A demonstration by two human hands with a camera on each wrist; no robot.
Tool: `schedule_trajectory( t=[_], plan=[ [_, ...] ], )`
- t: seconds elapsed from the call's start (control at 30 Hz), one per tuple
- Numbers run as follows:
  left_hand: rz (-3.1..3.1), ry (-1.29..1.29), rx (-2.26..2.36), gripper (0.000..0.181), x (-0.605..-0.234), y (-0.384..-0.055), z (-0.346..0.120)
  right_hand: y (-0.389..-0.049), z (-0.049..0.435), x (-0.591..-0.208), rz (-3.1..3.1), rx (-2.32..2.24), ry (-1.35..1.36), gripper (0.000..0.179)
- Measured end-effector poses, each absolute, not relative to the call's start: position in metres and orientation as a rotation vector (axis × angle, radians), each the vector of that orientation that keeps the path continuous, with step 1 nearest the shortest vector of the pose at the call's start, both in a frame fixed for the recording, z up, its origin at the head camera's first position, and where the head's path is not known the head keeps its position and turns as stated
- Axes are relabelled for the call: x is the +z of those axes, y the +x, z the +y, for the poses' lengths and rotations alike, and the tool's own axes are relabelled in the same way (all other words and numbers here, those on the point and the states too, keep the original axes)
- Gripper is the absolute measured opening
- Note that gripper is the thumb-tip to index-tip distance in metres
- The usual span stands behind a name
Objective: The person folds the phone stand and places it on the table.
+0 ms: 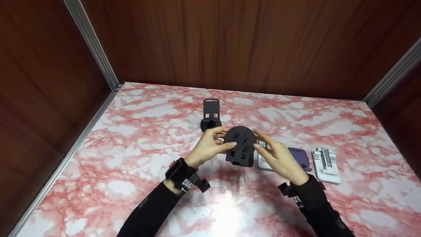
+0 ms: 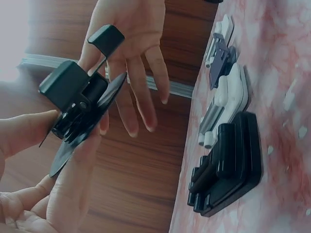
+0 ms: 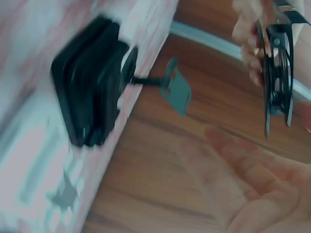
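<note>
A folded black phone stand [image 1: 242, 140] with a round base is held up over the table. My left hand [image 1: 210, 144] pinches it from the left side, thumb [image 2: 29, 128] on one face and fingers behind the round plate. At the stand's right edge is my right hand [image 1: 281, 159], its fingers spread and nearly straight, thumb tip close to the edge. The right wrist view shows that right hand [image 3: 262, 189] apart from most of the stand. Beyond the hands, an unfolded black phone stand [image 1: 211, 108] stands upright on its round base.
A row of folded stands lies on the marbled table [image 1: 131, 158]: a black one [image 2: 231, 165], a white one [image 1: 264, 163] partly hidden by the right hand, a purple one [image 1: 299, 158] and a white-grey one [image 1: 327, 166]. Wooden panels [image 1: 230, 46] enclose the table.
</note>
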State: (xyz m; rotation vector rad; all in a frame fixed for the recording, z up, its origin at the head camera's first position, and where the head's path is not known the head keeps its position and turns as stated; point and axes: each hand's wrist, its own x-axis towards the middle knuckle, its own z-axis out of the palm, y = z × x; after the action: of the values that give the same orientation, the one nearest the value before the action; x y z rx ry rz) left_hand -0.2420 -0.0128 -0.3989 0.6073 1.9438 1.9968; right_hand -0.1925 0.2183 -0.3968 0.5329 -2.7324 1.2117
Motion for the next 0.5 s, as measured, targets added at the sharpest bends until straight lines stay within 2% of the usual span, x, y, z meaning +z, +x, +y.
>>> schedule_trajectory(
  t=[0.2,0.5],
  plan=[
    [1.992,0.551,1.989,0.041,-0.401,-0.25,-0.026,-0.188,0.228,-0.401,-2.742,0.847,0.518,0.059],
    [2.076,0.383,1.923,0.039,-0.41,-0.265,-0.044,-0.188,0.243,-0.41,-2.77,0.562,0.519,0.064]
  ],
)
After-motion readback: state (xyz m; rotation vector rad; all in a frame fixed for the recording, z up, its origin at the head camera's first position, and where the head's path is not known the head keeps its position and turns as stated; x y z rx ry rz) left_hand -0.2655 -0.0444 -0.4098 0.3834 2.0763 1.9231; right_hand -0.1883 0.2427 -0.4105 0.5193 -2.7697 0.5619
